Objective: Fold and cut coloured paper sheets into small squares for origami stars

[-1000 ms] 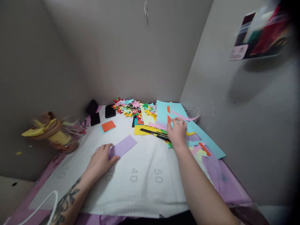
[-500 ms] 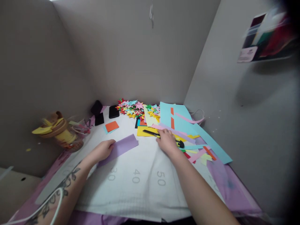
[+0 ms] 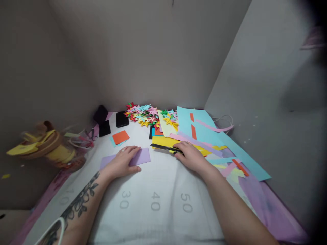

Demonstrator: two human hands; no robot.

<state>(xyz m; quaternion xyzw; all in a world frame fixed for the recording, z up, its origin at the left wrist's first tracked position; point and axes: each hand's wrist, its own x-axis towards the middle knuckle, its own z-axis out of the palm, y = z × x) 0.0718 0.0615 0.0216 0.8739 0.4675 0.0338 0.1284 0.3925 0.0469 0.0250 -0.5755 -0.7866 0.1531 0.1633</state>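
My left hand (image 3: 127, 161) rests with its fingers apart on a strip of purple paper (image 3: 142, 157), covering its middle. The paper lies flat on the white sheet with printed numbers (image 3: 158, 183). To the right, my right hand (image 3: 190, 153) is wrapped round a black and yellow utility knife (image 3: 163, 148), whose dark front end points left. The knife's rear is hidden by the hand. Beneath and behind the knife lies yellow paper (image 3: 163, 140). Orange paper (image 3: 121, 137) on light blue paper (image 3: 112, 142) lies beyond my left hand.
Folded paper stars (image 3: 143, 114) are heaped at the back, near a black phone (image 3: 122, 119). Light blue sheets (image 3: 204, 136) and coloured strips (image 3: 232, 166) spread along the right. A pot with yellow pieces (image 3: 55, 146) stands at left. Grey walls (image 3: 143, 54) enclose the table.
My left hand has let go of the purple paper's edge and now lies spread on it; the paper has flattened. My right hand has lifted the utility knife from the papers.
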